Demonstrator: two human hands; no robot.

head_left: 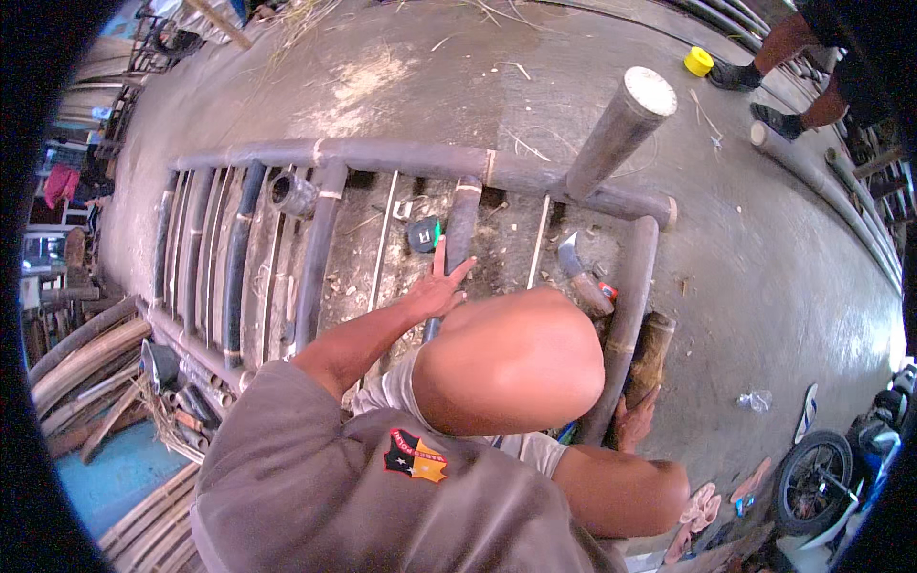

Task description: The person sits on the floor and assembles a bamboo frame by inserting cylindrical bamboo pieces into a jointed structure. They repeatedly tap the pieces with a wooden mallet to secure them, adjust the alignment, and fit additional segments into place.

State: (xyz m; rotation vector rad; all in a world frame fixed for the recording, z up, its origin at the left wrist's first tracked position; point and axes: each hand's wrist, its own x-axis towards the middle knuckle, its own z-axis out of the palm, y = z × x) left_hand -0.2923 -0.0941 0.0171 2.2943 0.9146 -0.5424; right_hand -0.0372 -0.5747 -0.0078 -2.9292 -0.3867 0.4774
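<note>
A ladder-like frame of dark bamboo poles (pixel 401 155) lies on the floor in front of me. My left hand (pixel 441 288) rests over one of its crosspieces (pixel 464 218), fingers spread, holding nothing. Just beyond the fingertips is a black and green tape measure (pixel 422 235). At the right, my right hand (pixel 634 425) is at the lower end of a short, thick piece of wood (pixel 653 346), thumb and fingers on either side of it; part of this grip is hidden. A curved blade with a handle (pixel 579 272) lies inside the frame, left of its end pole (pixel 630 296).
A thick bamboo post (pixel 621 134) rises from the frame's far right side. Split bamboo strips (pixel 91 368) are piled at the left. Far right, a person's feet (pixel 734 76) are beside a yellow roll (pixel 698 62). A wheel (pixel 812 482) and sandals (pixel 702 506) are at lower right.
</note>
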